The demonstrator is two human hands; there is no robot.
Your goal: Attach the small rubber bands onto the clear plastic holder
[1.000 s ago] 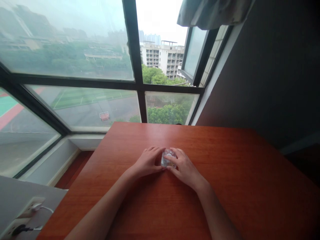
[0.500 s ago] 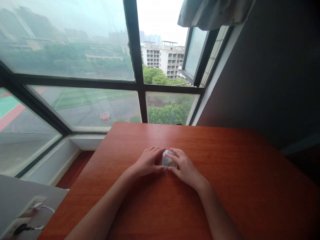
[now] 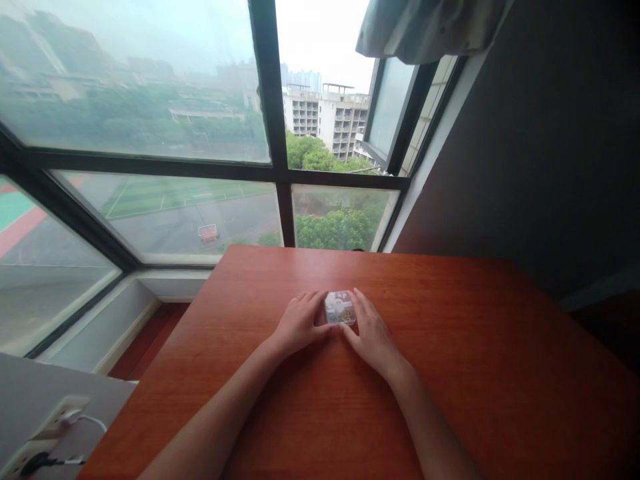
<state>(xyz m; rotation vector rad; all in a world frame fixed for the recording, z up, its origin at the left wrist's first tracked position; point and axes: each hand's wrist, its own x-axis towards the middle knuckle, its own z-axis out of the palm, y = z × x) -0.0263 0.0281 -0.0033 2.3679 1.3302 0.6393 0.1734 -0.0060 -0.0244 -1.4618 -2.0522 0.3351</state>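
A small clear box (image 3: 341, 309) with rounded corners lies on the table in front of me. Whitish, pinkish and yellowish patches show through it or on it, too small to make out. My left hand (image 3: 303, 322) is curved around its left side, fingers along the far left and thumb at the near edge. On the other side, my right hand (image 3: 369, 331) holds it with fingers along the right edge and thumb near the front. The top of the box is uncovered, while its side edges are partly hidden by fingers.
The reddish-brown wooden table (image 3: 450, 373) reaches to a dark-framed window (image 3: 280, 175) at the back. A grey curtain (image 3: 430, 30) hangs at top right beside a dark wall (image 3: 550, 147). Power sockets (image 3: 55, 420) with plugs and cords are at lower left.
My right fingers have moved off the top of the box to its right edge, showing more of its top. The box and both hands sit slightly farther from me.
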